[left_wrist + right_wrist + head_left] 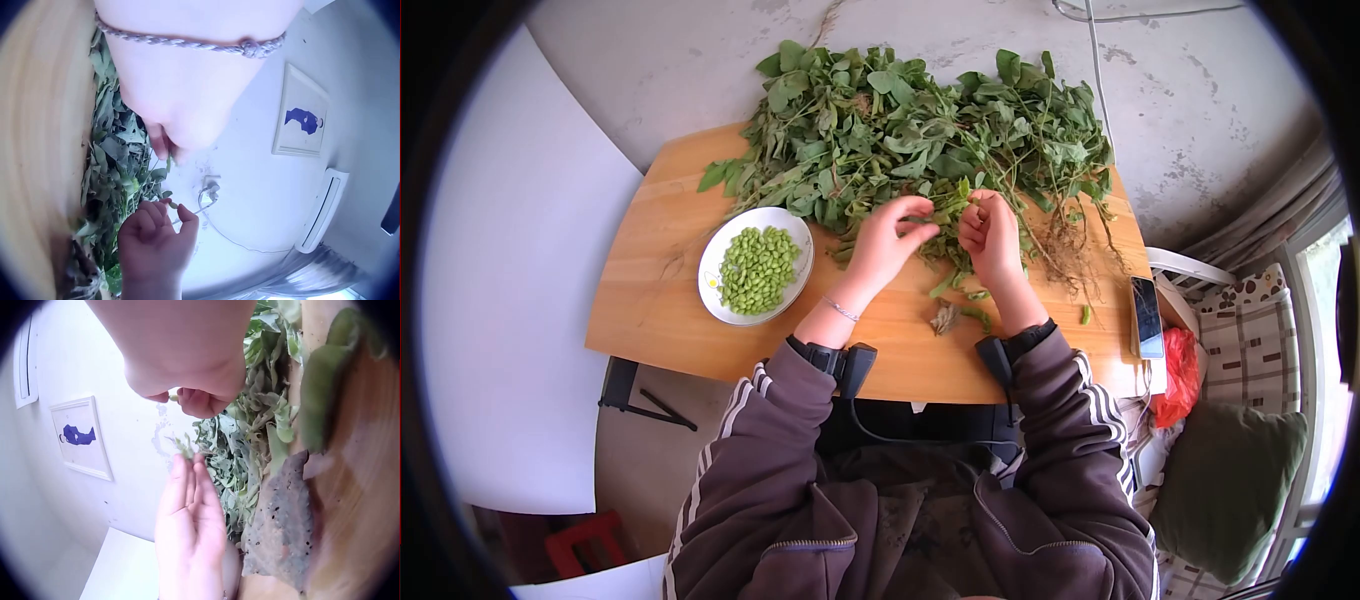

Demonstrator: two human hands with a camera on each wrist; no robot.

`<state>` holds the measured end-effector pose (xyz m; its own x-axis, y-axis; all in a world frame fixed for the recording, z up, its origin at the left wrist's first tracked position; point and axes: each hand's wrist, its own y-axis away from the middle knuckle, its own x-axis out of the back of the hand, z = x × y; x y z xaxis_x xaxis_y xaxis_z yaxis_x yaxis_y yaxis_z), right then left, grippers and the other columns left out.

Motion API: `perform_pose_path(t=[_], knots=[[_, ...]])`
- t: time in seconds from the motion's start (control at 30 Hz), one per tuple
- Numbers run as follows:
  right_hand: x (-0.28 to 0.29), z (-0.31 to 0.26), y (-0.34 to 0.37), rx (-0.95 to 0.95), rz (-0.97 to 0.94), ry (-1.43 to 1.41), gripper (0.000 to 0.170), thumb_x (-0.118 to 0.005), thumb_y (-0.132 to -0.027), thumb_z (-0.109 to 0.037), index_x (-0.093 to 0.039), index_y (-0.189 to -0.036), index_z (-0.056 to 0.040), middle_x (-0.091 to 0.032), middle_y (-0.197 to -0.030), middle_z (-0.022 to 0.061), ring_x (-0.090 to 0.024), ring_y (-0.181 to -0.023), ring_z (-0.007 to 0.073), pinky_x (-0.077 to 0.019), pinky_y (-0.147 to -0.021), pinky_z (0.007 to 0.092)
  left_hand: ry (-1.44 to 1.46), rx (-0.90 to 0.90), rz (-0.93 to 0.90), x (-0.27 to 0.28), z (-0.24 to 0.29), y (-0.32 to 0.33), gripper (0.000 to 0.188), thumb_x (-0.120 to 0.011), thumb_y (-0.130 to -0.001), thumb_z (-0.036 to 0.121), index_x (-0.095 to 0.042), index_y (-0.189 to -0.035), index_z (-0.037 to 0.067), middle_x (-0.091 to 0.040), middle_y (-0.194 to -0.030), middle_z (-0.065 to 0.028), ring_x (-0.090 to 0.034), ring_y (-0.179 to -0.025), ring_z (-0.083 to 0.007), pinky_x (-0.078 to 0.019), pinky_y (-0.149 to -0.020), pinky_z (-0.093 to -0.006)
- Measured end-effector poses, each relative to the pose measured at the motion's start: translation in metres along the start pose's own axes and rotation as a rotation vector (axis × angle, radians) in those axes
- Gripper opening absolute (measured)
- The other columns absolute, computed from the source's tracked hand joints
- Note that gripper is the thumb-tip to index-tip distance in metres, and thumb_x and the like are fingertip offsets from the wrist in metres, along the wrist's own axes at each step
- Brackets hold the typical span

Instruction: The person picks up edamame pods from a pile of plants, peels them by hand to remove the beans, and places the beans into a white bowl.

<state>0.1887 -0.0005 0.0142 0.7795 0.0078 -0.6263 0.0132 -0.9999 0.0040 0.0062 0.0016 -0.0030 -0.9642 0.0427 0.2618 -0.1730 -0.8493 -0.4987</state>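
Note:
Both hands are raised close together before the pile of leafy bean plants (870,140). My left hand (882,245) holds a slim green bean pod (184,447) at its fingertips. Thumb and fingers of my right hand (992,240) pinch a small green pod (174,205), its other fingers curled in. To the left of the hands stands a white oval plate (709,295) heaped with shelled green beans (758,270).
Loose pods (978,316) and a dry leaf (281,531) lie on the wooden table (650,290) below the right hand. Roots (1065,245) spread at the pile's right. A phone (1147,318) rests at the table's right edge, beside a red bag (1178,380).

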Motion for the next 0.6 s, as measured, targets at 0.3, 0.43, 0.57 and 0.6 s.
perform_pose_path(t=[0.3, 0.43, 0.57, 0.6], knots=[[0.003, 0.003, -0.002, -0.007, -0.036, 0.347, 0.033, -0.051, -0.105, -0.03, -0.062, -0.097, 0.0, -0.037, -0.061, -0.0063, -0.029, -0.048, 0.0046, -0.0222, -0.042, 0.0232, -0.763, -0.076, -0.07, 0.057, 0.013, -0.012, 0.014, -0.071, -0.087, 0.015, -0.075, -0.097, 0.006, -0.074, -0.093, -0.0102, -0.067, -0.095, -0.0284, -0.0535, -0.084, -0.0386], [-0.003, 0.002, 0.002, 0.046, -0.023, 0.541, 0.034, -0.054, -0.104, -0.031, -0.066, -0.106, 0.0011, -0.032, -0.059, -0.0087, -0.027, -0.048, 0.003, -0.0231, -0.043, 0.0221, -0.916, 0.056, -0.251, 0.093, 0.008, -0.01, 0.01, -0.073, -0.078, 0.008, -0.077, -0.087, 0.011, -0.074, -0.081, -0.0064, -0.069, -0.082, -0.0266, -0.0554, -0.079, -0.0397], [-0.005, 0.001, 0.004, 0.054, -0.011, 0.595, 0.034, -0.053, -0.104, -0.031, -0.068, -0.106, 0.0, -0.036, -0.057, -0.0079, -0.03, -0.046, 0.0031, -0.0254, -0.043, 0.0224, -0.948, 0.139, -0.354, 0.109, 0.006, -0.013, 0.009, -0.075, -0.076, 0.011, -0.078, -0.084, 0.012, -0.074, -0.081, -0.0059, -0.067, -0.085, -0.0274, -0.0534, -0.08, -0.0394], [-0.005, 0.001, 0.003, 0.058, -0.014, 0.605, 0.034, -0.053, -0.104, -0.03, -0.069, -0.105, -0.0009, -0.038, -0.055, -0.0076, -0.032, -0.045, 0.0033, -0.0264, -0.043, 0.0228, -0.845, 0.235, -0.377, 0.105, 0.018, -0.015, 0.008, -0.074, -0.076, 0.012, -0.078, -0.083, 0.013, -0.074, -0.081, -0.0043, -0.066, -0.089, -0.028, -0.0521, -0.083, -0.038]])
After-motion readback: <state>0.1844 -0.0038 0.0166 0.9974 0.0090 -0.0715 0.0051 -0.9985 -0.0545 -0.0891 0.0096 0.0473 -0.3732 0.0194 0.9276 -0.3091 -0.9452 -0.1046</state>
